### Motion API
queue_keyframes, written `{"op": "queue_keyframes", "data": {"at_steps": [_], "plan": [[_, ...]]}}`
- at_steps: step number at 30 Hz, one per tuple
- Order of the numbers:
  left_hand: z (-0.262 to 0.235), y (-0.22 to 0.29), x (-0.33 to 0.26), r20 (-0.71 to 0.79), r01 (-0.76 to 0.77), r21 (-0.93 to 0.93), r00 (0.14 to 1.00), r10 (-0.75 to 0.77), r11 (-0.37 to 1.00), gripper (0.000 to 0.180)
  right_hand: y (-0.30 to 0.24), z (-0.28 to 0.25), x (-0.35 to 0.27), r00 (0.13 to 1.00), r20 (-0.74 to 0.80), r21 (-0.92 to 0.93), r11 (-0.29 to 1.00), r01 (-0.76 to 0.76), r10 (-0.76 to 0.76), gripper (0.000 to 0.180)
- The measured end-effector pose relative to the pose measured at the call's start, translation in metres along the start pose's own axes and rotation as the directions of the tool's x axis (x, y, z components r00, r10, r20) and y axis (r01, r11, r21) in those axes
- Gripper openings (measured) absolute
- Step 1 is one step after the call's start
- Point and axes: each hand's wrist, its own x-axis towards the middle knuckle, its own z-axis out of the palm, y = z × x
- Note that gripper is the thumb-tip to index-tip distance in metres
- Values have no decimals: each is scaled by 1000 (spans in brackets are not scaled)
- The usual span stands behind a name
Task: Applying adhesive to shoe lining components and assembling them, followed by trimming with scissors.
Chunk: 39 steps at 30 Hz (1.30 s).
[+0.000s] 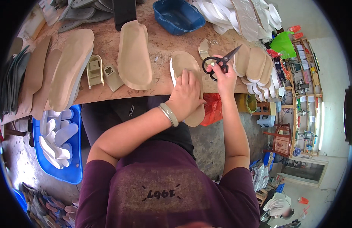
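Observation:
A beige insole [184,60] with a white side edge lies near the table's front, its lower end reaching past the edge. My left hand [186,91], a bangle on its wrist, rests flat on top of it, fingers pointing away and thumb at the insole's right edge. Just right of it, my right hand [224,76] grips black-handled scissors [231,55], fingers at the loops and blades pointing up and to the right. A small curved beige offcut [203,48] lies beyond the scissors. To the left is another beige insole [135,57].
Stacked insoles [255,64] stand at the right, with white pieces [217,15] behind. A blue basin [177,17] sits at the back. More insoles [71,68] and a metal holder [95,71] are left. Below are a blue tub [79,152] and red bag [212,108].

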Motion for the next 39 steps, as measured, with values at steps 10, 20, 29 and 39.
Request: {"op": "queue_keyframes", "data": {"at_steps": [10,20,29,39], "plan": [[-7,-5,-10,182,-105,49,979,94,993,102,1,36,12,745,576,-469,610,639,-337,39],[-5,-9,-9,218,-105,-17,970,106,994,98,26,22,36,988,-93,273,957,-95,124,13],[-4,-12,-9,212,-117,-38,970,122,992,101,5,37,34,597,700,-319,577,752,-392,33],[-14,-28,-6,111,-241,-169,959,261,956,85,39,31,38,953,-190,469,875,-123,236,25]]}}
